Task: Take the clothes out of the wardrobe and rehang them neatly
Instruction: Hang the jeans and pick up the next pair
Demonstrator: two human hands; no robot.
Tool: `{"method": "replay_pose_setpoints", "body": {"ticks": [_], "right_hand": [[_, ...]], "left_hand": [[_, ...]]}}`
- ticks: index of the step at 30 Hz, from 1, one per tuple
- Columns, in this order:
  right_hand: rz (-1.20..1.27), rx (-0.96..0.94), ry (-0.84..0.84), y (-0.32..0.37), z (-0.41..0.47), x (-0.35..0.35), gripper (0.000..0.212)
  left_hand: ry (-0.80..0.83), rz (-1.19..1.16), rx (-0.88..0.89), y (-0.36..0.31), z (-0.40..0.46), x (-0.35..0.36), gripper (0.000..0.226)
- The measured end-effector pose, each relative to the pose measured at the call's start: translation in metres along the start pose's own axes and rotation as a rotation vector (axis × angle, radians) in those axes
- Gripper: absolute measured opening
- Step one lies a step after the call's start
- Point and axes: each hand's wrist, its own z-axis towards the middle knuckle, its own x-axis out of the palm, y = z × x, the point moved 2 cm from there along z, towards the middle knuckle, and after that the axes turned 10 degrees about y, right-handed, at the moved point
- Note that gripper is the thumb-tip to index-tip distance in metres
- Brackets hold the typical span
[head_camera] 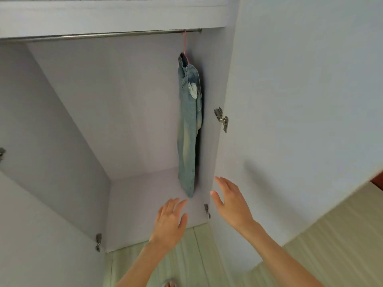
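Head view shows both of my hands empty and reaching toward the open wardrobe. My left hand (170,221) is spread, fingers straight and slightly apart, palm turned away from me, holding nothing. My right hand (231,200) is the same: fingers loose and extended, thumb out to the side, nothing between them. Neither touches anything yet; both hover just below and in front of the hem of the jeans (189,129), the left a little lower and nearer me, the right up beside the wardrobe's right side panel (209,96).

The jeans are the only garment I can see inside. They hang from a thin pink hanger (185,43) hooked on the metal rail (99,35) at its far right end, pressed close to the side panel, folded lengthwise so they drop as one narrow strip with the hem near the wardrobe floor (145,204). A pale pocket lining shows near the top. I judge my hands are open like this because I am about to gather the lower cloth or steady it before lifting the hook off the rail; the hanger sits high above them, so the reach upward comes next.

To my right the door (300,90) stands swung open on its hinges (221,119), leaving the way in clear. Below is pale striped flooring (207,255).
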Motion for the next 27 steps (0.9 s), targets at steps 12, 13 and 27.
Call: {"method": "replay_pose_setpoints", "body": {"ticks": [12,13,27], "right_hand": [[0.517,0.108,-0.184,0.067,0.207,-0.054,0.035],[0.527,0.110,-0.210,0.069,0.221,-0.063,0.033],[1.131,0.009,-0.049,0.062,0.338,-0.091,0.037]], "left_hand": [[-0.156,-0.239,0.109,0.067,0.213,-0.130,0.064],[-0.155,-0.259,0.120,0.066,0.228,-0.137,0.064],[-0.207,-0.681,-0.030,0.043,0.382,-0.187,0.040]]}}
